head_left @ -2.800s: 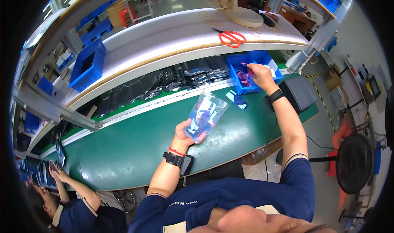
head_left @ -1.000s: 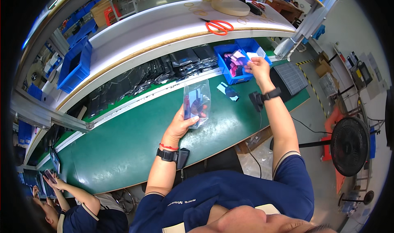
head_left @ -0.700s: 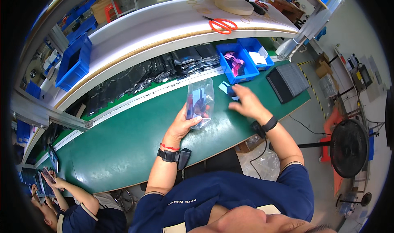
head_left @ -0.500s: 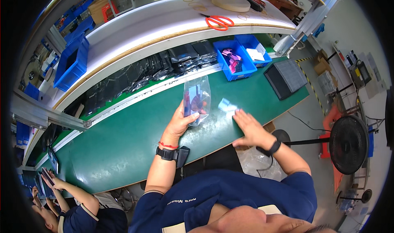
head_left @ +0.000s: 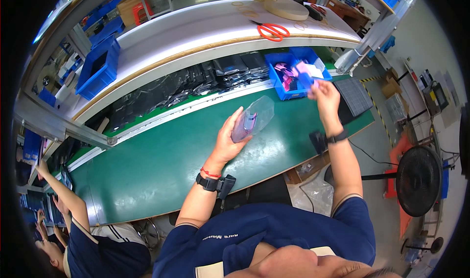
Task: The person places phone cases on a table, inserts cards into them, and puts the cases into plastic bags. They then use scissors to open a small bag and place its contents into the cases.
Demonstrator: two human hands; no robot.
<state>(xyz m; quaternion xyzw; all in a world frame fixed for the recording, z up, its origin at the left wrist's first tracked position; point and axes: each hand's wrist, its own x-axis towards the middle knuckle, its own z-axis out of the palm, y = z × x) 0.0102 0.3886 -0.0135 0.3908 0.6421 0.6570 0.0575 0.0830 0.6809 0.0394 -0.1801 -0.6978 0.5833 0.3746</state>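
My left hand [head_left: 227, 142] grips a clear plastic bag [head_left: 263, 110] over the green table; inside it is a flat bluish-purple item whose kind I cannot make out. The bag's wide end points away to the right. Beside the far edge of the table, my right hand [head_left: 326, 101] is closed with its fingertips pinching a small pink-and-blue piece [head_left: 306, 78], smeared by motion. Under that piece is a blue bin [head_left: 293, 95] filled with pink and dark pieces. A second blue bin [head_left: 323, 71] with white papers adjoins it on the right.
Packed black bags [head_left: 196, 82] line the strip under the white shelf [head_left: 196, 29]. Red-handled scissors [head_left: 274, 32] and a beige fan [head_left: 286, 9] rest on that shelf. A grey box [head_left: 353, 97] stands right of the bins. Another person [head_left: 105, 243] works at the left.
My right hand has lifted from the table and moved up to the bins, now holding a pink-and-blue piece. The bag in my left hand has tilted to the right.
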